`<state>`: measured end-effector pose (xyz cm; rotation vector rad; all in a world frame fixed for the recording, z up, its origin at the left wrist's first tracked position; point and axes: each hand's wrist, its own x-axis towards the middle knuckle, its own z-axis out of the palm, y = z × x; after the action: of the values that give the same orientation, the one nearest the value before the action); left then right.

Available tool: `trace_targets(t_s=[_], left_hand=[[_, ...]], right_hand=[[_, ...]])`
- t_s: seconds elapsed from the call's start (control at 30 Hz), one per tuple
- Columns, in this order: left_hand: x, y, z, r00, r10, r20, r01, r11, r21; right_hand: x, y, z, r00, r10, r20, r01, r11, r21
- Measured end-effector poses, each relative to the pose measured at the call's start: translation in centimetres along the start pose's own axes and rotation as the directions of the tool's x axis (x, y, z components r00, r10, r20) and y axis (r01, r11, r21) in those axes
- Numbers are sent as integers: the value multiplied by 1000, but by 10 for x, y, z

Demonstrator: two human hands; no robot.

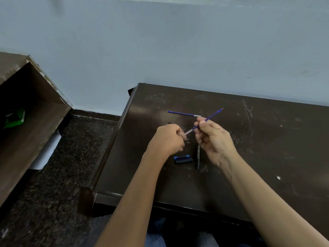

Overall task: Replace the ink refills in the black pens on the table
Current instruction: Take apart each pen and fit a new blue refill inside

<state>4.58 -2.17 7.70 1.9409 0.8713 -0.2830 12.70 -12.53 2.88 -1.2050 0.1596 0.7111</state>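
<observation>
Right hand [211, 138] pinches a thin blue plastic ink refill [209, 119]; left hand [167, 138] grips a mostly hidden black pen barrel [169, 123]. Refill exchange appears under way; next, keep both coaxial.

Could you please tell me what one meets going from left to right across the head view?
From the left: green packet → left hand → black pen → right hand.

head cam | faces forward-down | close above table [267, 139] | single view
</observation>
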Motion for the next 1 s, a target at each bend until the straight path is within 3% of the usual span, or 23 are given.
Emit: trace_targets(t_s=[0.1,0.17,0.2,0.23,0.3,0.4,0.5,0.63,0.77,1.0], left_hand=[[-1,1,-2,999,-18,-28,18,1000,-17],[-1,3,-4,999,-48,-25,47,999,-20],[-1,5,-6,998,-63,-19,62,998,-3],[-1,5,-7,997,-76,-14,76,997,19],[-2,4,-6,997,-70,-30,71,997,41],[-3,1,-3,997,-24,-77,28,999,45],[-1,-1,-3,996,-24,-81,28,998,55],[0,-2,-2,995,-14,-99,19,999,49],[1,-2,-1,995,-10,-100,15,998,54],[4,0,-4,997,-38,-63,43,996,81]], right_hand=[[11,-15,0,995,-101,-20,99,991,-89],[23,-27,5,979,-199,48,204,940,-272],[31,-32,9,961,-255,109,277,866,-416],[39,-37,15,935,-305,183,353,737,-577],[59,-41,25,877,-348,330,449,354,-821],[86,-35,34,864,-211,457,431,-159,-888],[96,-20,36,853,-105,512,441,-380,-813],[102,-9,31,874,-80,479,397,-448,-801],[108,-9,26,906,-115,407,349,-338,-874],[116,-7,25,841,-203,501,400,-391,-829]])
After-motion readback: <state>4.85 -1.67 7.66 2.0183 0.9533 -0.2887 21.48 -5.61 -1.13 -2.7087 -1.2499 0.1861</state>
